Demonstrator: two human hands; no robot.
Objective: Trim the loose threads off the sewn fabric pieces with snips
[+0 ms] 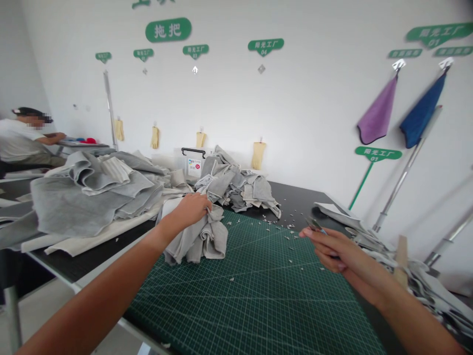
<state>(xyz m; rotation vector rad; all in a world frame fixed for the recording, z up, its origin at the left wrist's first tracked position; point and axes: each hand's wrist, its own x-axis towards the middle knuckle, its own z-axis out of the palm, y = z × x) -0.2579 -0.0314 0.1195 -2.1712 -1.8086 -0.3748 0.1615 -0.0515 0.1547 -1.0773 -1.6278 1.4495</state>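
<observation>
My left fingers [206, 201] are bent down and look pinched on the top of a bunch of grey cloth [216, 239]. My right fingers [325, 240] are closed around a small metal cutter [314, 226], up above the mat, well apart from the cloth. The bunch sits at the far left part of the green mat [258, 291]. I think it is light, soft and floppy, not slippery, and it won't break. The fold on top looks like a good place to pinch. The cutter must be stiff and maybe sharp, so the handle end is the place to hold.

Little scraps [290, 237] lie past the bunch, on the mat and the black worktop [303, 191]. Bigger cloth piles [92, 209] are to the left and behind.

I can't see my left thumb. My right fingers hide most of the cutter's handle, and its tip is blurry. Cloth hides part of the clear box [192, 170], and the mat's near end is cut off.
</observation>
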